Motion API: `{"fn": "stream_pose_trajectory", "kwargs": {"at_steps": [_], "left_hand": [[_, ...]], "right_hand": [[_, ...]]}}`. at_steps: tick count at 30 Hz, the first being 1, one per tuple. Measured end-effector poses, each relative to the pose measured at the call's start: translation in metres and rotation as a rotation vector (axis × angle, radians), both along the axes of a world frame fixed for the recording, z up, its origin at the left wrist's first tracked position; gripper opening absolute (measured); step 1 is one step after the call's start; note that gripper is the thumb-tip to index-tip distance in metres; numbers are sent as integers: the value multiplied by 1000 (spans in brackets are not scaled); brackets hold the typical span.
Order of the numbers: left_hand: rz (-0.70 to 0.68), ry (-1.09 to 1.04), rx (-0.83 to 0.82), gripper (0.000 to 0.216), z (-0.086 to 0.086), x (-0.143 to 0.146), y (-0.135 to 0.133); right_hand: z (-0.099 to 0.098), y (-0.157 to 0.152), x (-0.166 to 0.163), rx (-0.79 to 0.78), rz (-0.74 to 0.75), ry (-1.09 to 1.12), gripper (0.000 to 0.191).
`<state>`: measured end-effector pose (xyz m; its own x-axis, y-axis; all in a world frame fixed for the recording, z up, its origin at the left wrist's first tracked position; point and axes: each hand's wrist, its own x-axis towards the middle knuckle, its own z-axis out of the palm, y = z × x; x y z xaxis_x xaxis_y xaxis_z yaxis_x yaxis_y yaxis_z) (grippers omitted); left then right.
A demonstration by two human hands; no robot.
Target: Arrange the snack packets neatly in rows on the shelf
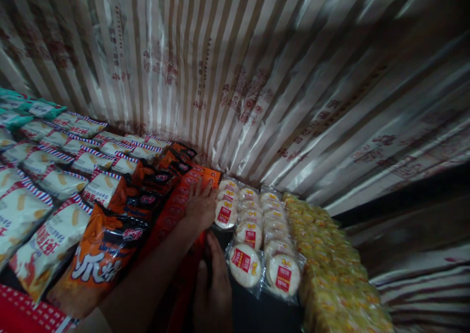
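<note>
Left arm (147,276) foremost, fingers (208,191) rest on red packets (175,209).

The left hand (200,209) stretches farther forward, spread flat; the right hand (217,290) sits lower, thumb (201,277) apart.

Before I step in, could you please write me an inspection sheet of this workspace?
Surface: dark surface, partly covered by packs.
Job's things: red packs beside round white packs.
Clutter: orange bags, white bags and yellow packs in rows.
Hands: left hand spread over the red packs; right hand beside them, fingers extended, contact unclear.
Cables: nothing seen.
Surroundings: striped, printed sheeting behind; dim light.
</note>
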<state>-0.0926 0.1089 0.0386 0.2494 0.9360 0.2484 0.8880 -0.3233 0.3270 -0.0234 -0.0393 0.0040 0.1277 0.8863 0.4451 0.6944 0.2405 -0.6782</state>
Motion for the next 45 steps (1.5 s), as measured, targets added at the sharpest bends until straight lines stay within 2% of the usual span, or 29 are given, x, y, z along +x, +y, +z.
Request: {"fn": "stream_pose_trajectory", "kwargs": {"at_steps": [3,8,14,22,29,33,36,40,45], "left_hand": [[-23,31,-26,41,2,0,1],[-10,83,-58,40,7,-3,-2],[-22,92,-39,39,5,-5,-2],[-2,83,-37,41,-2,-5,-1],[-25,88,-76,42,1,-6,-1],[-31,89,-118,40,6,-8,0],[-45,86,-135,38,10,-9,2],[-46,63,-137,38,10,-9,4],[-113,43,-135,34,5,-11,10]], "right_hand": [[-10,-10,-1,-20,-1,-41,45],[-9,-12,-5,-10,-44,-20,38],[-13,-11,-7,-11,-23,71,37],[-2,-2,-11,-228,-26,227,45],[-5,5,-14,-295,-42,308,54],[2,8,-14,-259,-42,307,52],[11,17,-10,-170,-23,269,48],[21,40,3,-24,-29,93,44],[28,61,13,-26,-11,-46,52]]}}
